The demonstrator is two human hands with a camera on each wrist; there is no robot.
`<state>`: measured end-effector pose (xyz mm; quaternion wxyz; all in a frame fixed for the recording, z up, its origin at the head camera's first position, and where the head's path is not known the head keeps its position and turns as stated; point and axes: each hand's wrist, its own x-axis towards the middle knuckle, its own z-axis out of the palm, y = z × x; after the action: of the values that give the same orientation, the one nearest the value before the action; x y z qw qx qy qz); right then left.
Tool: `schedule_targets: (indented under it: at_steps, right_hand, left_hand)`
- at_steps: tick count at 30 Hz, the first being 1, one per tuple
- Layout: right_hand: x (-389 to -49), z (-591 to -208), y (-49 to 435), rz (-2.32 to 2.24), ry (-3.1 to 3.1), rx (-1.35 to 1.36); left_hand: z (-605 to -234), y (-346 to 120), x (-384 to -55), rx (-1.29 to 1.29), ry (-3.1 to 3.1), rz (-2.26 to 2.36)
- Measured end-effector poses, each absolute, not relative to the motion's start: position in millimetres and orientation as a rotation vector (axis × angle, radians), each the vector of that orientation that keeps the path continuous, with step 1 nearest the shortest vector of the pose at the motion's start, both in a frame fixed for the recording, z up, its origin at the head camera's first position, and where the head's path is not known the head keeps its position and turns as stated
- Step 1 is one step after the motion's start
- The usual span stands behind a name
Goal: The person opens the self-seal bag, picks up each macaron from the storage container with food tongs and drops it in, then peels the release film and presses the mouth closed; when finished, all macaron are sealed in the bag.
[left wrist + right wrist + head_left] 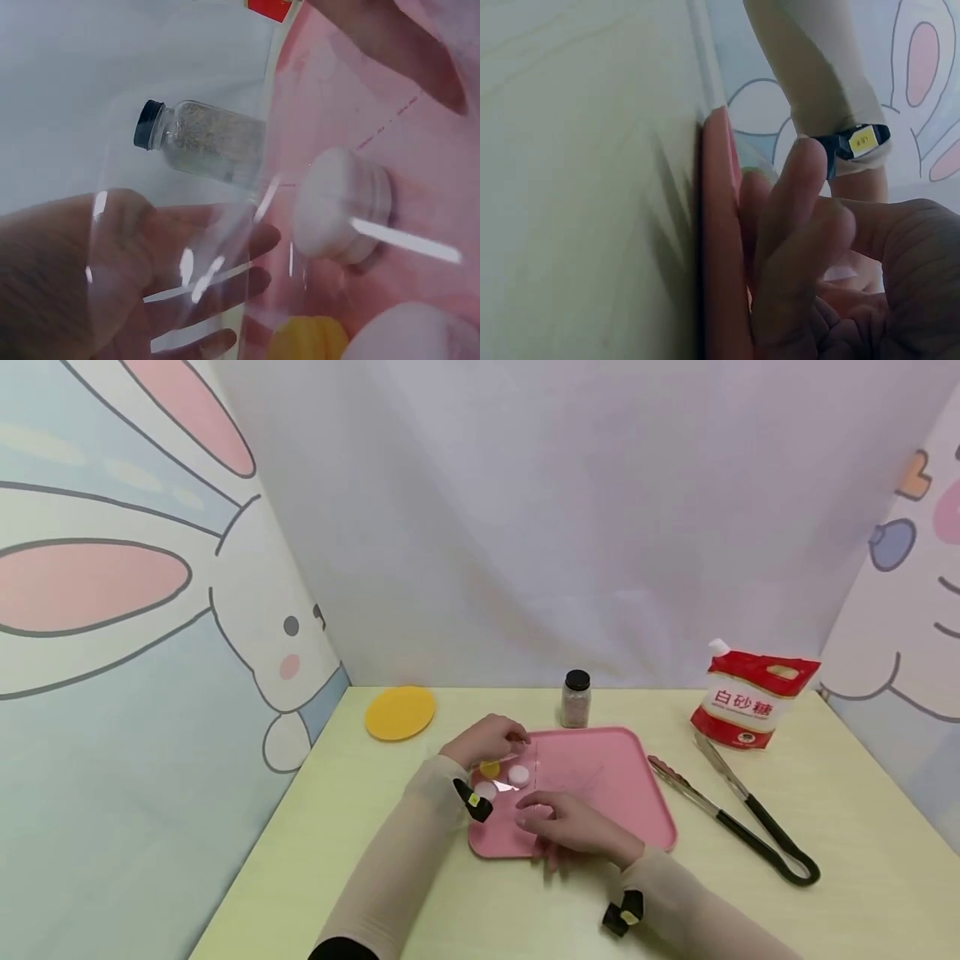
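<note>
A pink tray (600, 752) lies on the table, with a yellow macaron (489, 769), a white macaron (518, 776) and a pale macaron (487, 791) on its left part. Clear plastic film (202, 270) shows as glare over the macarons and in front of my left hand in the left wrist view. My left hand (486, 740) is at the tray's far left edge, its fingers spread and fairly straight. Over the tray's near edge is my right hand (573, 822), fingers loosely bent beside the rim (724, 262); no firm grip shows.
Behind the tray stands a glass jar (576, 703) with a black lid. A yellow disc (401, 713) lies at the back left. Tongs (750, 814) with black handles lie on the right, close to a red and white sugar pouch (750, 697). Printed walls flank the table.
</note>
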<state>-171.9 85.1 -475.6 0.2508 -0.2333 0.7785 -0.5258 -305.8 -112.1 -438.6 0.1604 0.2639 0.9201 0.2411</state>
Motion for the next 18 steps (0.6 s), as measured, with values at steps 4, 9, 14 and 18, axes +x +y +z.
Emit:
schedule_targets:
  at_steps: [4,9,14,18]
  right_hand:
    - [-174.2,-482.4,74.5,-1.440,2.156,-0.620]
    - [-175.2,-484.2,67.5,-1.503,2.231,-0.558]
    - [-176.1,-488.3,64.0,-1.537,2.306,-0.538]
    - [-175.0,-487.3,65.7,-1.527,2.398,-0.552]
  left_hand:
    - [-444.3,-110.7,-310.5,0.811,2.648,0.710]
    - [-446.3,-112.0,-314.1,0.853,2.683,0.742]
    - [-448.2,-117.2,-313.5,0.810,2.686,0.849]
    - [-451.2,-127.0,-312.8,0.756,2.673,1.012]
